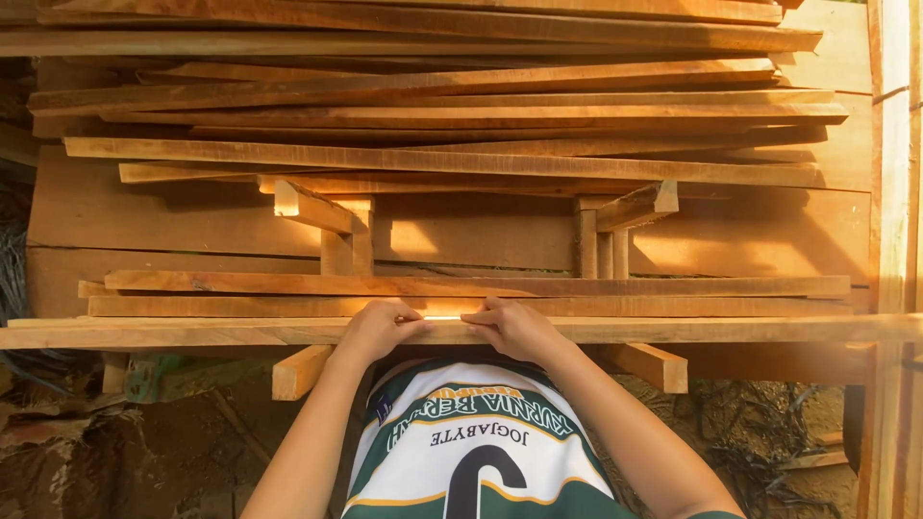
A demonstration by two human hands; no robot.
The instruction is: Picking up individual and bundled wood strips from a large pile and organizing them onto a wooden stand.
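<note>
Fingers of both hands curl together over the far edge of the long plank (pixel 673 330), left hand (pixel 378 330) and right hand (pixel 514 328) close at its middle, likely to keep it balanced. It lies nearest the person, pale orange, thin, straight, across the wooden supports (pixel 303 370), before stacked boards (pixel 442 115)

Wooden rack (pixel 646 363) on short crossbeams carries long planks (pixel 461 285) laid flat, side by side. Both hands rest on the nearest plank (pixel 192 333); behind, another rack w/ a high stack of boards (pixel 452 115).
</note>
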